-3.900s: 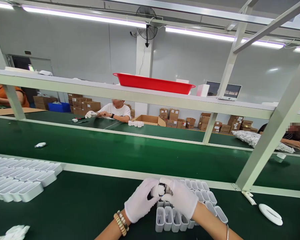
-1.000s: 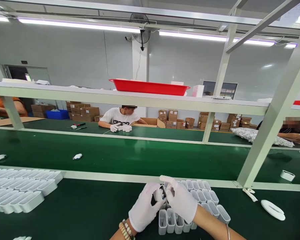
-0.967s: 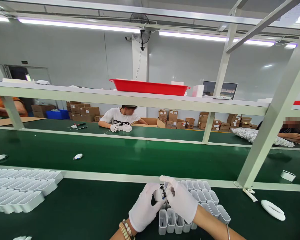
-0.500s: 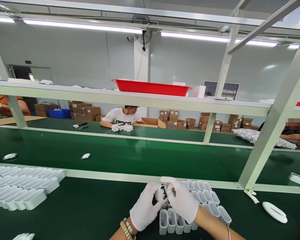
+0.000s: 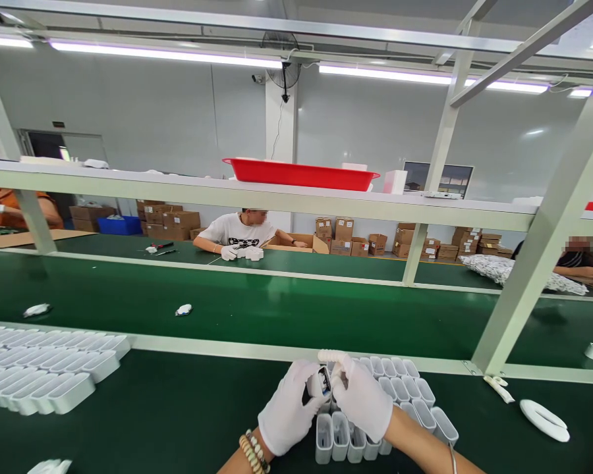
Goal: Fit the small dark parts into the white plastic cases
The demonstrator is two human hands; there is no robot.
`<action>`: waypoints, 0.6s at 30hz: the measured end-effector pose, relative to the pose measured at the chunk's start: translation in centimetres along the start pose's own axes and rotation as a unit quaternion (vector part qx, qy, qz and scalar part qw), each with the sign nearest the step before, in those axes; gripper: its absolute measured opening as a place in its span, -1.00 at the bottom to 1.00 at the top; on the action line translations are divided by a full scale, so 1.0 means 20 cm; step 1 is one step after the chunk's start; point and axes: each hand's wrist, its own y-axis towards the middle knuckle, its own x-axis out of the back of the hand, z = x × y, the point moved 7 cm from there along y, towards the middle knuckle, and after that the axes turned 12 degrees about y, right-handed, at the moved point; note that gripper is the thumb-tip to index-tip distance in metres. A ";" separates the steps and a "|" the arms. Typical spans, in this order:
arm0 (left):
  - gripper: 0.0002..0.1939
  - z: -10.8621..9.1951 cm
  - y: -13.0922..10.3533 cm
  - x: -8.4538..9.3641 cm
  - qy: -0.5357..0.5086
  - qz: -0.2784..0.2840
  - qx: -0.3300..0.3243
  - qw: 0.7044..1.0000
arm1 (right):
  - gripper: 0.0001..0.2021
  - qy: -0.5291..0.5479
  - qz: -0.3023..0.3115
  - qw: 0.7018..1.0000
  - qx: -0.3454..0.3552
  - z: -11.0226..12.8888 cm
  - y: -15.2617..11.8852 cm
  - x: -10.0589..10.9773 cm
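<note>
My left hand [image 5: 292, 405], in a white glove, grips a small white plastic housing [image 5: 314, 383] whose opening shows a dark and silvery inside. My right hand [image 5: 360, 395], gloved too, meets it from the right with thumb and fingers closed at the opening. What lies between those right fingertips is hidden. Below and behind the right hand stand rows of white oval cups [image 5: 340, 440], open side up, on the dark green table [image 5: 178, 415].
More white cups [image 5: 69, 392] stand in rows at left. A green belt [image 5: 286, 309] beyond the rail carries small white parts [image 5: 183, 309]. A slanted post [image 5: 538, 217] and a white ring-shaped piece [image 5: 544, 420] are at right. A co-worker [image 5: 237, 234] sits across, below a shelf with a red tray [image 5: 301, 174].
The small parts on the belt have moved to the right. Both my hands stay at the housing, almost unmoved. The co-worker across has shifted the head and an arm.
</note>
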 end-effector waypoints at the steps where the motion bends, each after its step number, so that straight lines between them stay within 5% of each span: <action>1: -0.67 0.00 0.00 0.00 -0.001 0.001 -0.001 1.000 | -0.52 0.000 0.000 1.000 0.001 0.00 0.00 0.00; 5: -0.65 0.02 0.01 0.02 0.007 -0.014 -0.004 1.000 | -0.51 0.002 -0.001 1.000 -0.002 0.01 -0.01 0.02; 12: -0.74 0.16 0.02 0.14 0.033 -0.129 0.050 0.990 | -0.50 0.161 0.010 0.987 0.028 0.13 -0.09 0.16; 18: -0.71 0.16 0.01 0.10 0.019 -0.120 0.042 0.992 | -0.53 0.228 0.029 0.970 0.075 0.14 -0.10 0.16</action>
